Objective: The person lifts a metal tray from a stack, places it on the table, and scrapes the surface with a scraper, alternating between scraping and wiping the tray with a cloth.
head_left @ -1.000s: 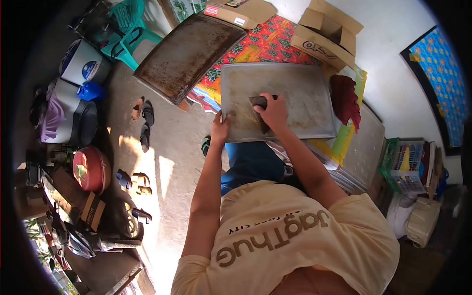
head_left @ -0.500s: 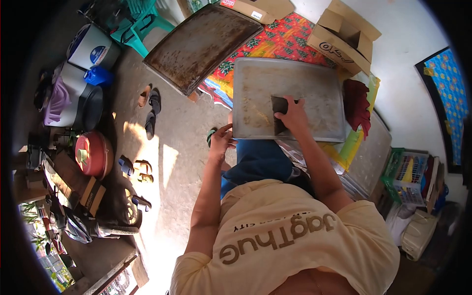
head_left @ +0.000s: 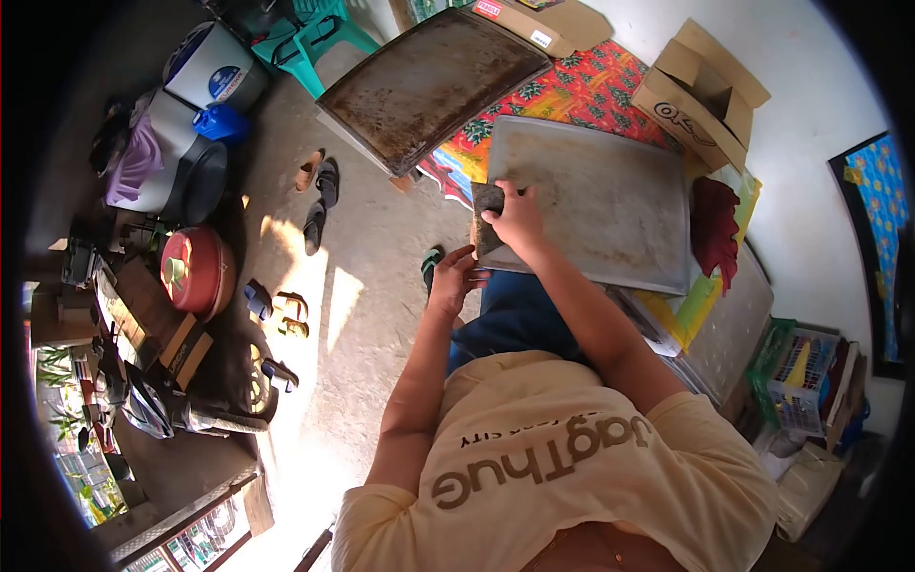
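Observation:
A grey metal baking tray [head_left: 610,205] with brownish stains and a raised rim lies at an angle in front of me. My right hand [head_left: 518,219] grips a dark, rough rectangular scouring pad [head_left: 488,198], pressed at the tray's left edge. Close below it, my left hand [head_left: 456,279] has its fingers curled at the tray's near left corner, holding the rim. A dark red cloth [head_left: 714,229] lies against the tray's right side.
A second, rusty brown tray [head_left: 434,86] lies beyond on the left. Cardboard boxes [head_left: 701,100] stand on the red patterned cloth [head_left: 581,95]. Sandals [head_left: 315,224] are scattered on the floor [head_left: 372,248]. A plastic basket [head_left: 799,377] sits at right.
My right hand has slid the scouring pad leftward, from the tray's middle to its left edge. My left hand stays at the near left corner. The view has shifted slightly.

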Demonstrator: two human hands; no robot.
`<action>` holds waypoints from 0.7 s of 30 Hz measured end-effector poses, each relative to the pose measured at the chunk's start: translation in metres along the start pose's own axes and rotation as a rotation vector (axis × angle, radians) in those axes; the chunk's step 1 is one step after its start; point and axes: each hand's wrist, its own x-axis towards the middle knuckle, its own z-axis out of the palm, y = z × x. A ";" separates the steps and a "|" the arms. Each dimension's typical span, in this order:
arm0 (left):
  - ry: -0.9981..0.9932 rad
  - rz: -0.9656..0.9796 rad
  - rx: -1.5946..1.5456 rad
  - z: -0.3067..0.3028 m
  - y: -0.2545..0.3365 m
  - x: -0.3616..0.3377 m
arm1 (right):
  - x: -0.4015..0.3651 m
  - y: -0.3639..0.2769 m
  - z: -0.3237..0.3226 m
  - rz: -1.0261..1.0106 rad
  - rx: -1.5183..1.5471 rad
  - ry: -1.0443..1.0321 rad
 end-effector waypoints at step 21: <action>0.136 -0.011 0.025 -0.028 -0.012 -0.003 | -0.013 -0.041 0.052 -0.711 0.057 -0.006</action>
